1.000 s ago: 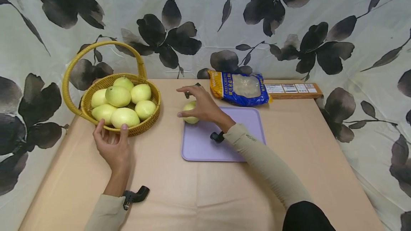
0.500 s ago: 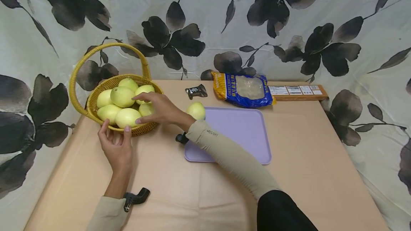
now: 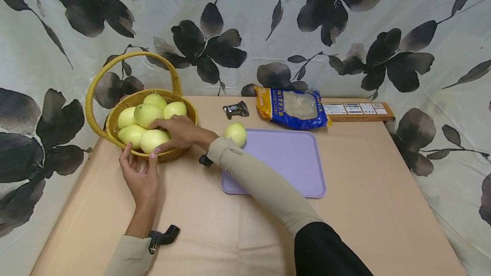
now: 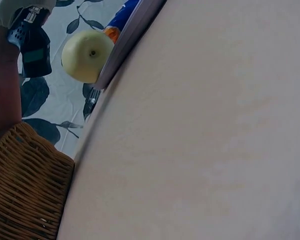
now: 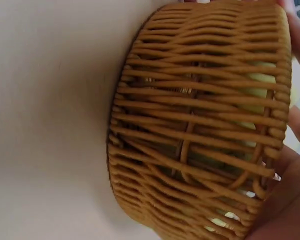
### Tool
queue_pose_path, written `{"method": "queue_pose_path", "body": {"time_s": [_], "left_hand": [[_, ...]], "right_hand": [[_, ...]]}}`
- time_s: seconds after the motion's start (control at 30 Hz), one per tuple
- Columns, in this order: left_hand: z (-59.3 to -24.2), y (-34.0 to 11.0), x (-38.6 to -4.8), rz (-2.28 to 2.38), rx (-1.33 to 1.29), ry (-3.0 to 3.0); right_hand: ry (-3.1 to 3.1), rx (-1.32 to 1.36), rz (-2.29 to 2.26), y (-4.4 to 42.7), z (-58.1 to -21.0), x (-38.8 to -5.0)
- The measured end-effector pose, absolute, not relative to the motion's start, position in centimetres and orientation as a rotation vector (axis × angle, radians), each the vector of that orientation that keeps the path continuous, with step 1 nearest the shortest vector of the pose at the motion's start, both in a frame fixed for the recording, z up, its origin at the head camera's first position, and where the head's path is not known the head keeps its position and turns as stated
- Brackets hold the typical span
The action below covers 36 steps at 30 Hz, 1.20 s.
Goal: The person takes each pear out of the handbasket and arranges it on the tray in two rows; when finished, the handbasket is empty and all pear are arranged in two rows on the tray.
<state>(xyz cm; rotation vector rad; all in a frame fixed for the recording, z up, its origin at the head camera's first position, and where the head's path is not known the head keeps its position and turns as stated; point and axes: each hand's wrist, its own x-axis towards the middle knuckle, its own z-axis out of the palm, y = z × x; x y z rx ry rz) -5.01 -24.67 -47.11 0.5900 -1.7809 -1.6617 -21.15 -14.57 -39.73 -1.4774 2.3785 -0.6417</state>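
Observation:
A yellow wicker basket (image 3: 172,154) with a tall handle holds several yellow-green fruits (image 3: 152,140) at the left of the table. My left hand (image 3: 141,182) holds its near rim, thumb and fingertips apart on the edge. Inside the basket's right side, my right hand (image 3: 182,132) curls its fingers and thumb round a fruit that it mostly hides. The right wrist view looks at the basket's woven wall (image 5: 205,110) from close by, with parts of hands at the rim. Another yellow-green fruit (image 3: 235,133) sits at the back left corner of the purple tray (image 3: 284,161).
Behind the tray lie a small black wrapped packet (image 3: 235,110), a blue and yellow pasta bag (image 3: 293,109) and a long brown box (image 3: 356,110) with white labels. A floral cloth (image 3: 261,20) hangs along the table's back edge. The right forearm crosses over the tray.
My right hand has moved left from the fruit at the tray's corner to the basket and lowered round a fruit there. The left hand stays on the rim. The head view has shifted slightly.

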Motion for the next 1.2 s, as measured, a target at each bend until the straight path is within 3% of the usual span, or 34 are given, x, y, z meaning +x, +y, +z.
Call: {"method": "queue_pose_path", "body": {"time_s": [0.53,1.2], "left_hand": [[-47.1,-24.8,-5.2,-1.682,0.602,-1.778],[-47.3,-24.8,-5.1,-1.701,0.593,-1.742]], "right_hand": [[2.215,-1.335,-1.156,-11.2,-38.8,-20.9],[2.283,-0.860,-1.597,2.8,-37.8,-20.9]]}}
